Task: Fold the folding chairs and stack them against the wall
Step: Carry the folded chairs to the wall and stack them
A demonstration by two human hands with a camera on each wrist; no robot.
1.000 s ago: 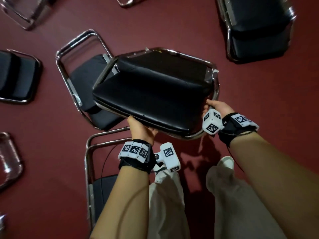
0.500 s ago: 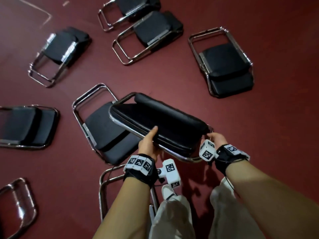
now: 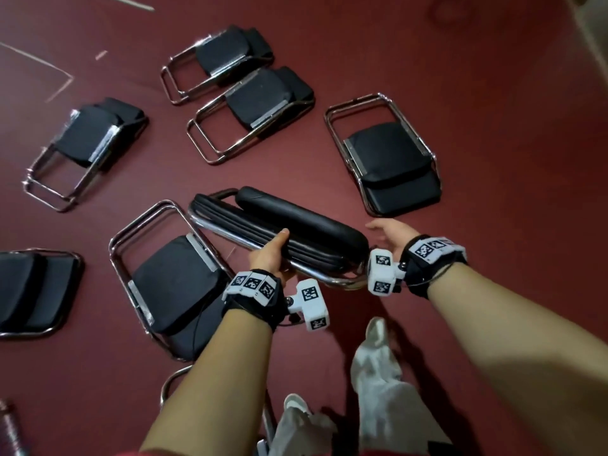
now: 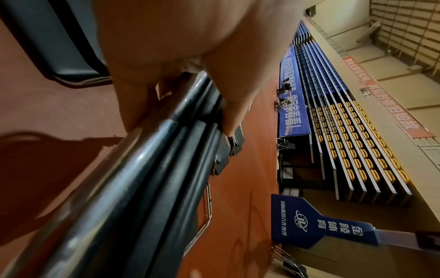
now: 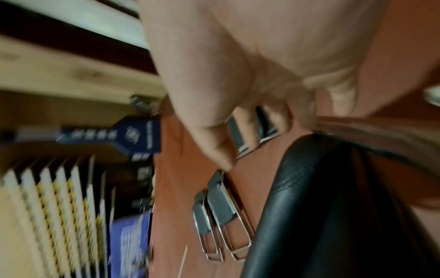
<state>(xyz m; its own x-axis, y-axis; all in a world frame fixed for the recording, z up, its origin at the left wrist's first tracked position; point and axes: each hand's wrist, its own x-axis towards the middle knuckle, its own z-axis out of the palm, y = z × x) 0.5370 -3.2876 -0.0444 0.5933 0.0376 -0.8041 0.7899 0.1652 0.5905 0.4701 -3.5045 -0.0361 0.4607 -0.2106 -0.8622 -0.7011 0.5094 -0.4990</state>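
Clearly the folding is well advanced and the stacking is what remains. The left hand (image 3: 271,258) grips the folded chair (image 3: 289,232) in the air above the red floor (image 3: 493,93), thumb lying on the black padding and the fingers curled under the chrome tube; the left wrist view shows those fingers (image 4: 133,97) wrapped round the frame with the cushion layers pressed flat together. The right hand (image 3: 393,233) is just beside the far end of that chair, apart from it, its fingers loose and spread, holding nothing; the right wrist view is blurred but shows the same relaxed fingers (image 5: 209,143) over the floor.

Around the person's feet at least six more chairs lie flat on the floor, all of them looking folded: one directly beneath the carried chair (image 3: 171,278), one to the right (image 3: 391,156), a pair lying side by side further off (image 3: 250,100), one on the left (image 3: 88,139) and one at the left edge (image 3: 29,291). Another frame shows between the forearms, too hidden to judge.

No chair in view leans against a wall, and no stack is visible. The bleachers (image 4: 352,131) and a blue banner (image 4: 292,97) stand well apart across the hall. So I judge that carrying each chair to the wall and leaning it there is still nearly all to be done.
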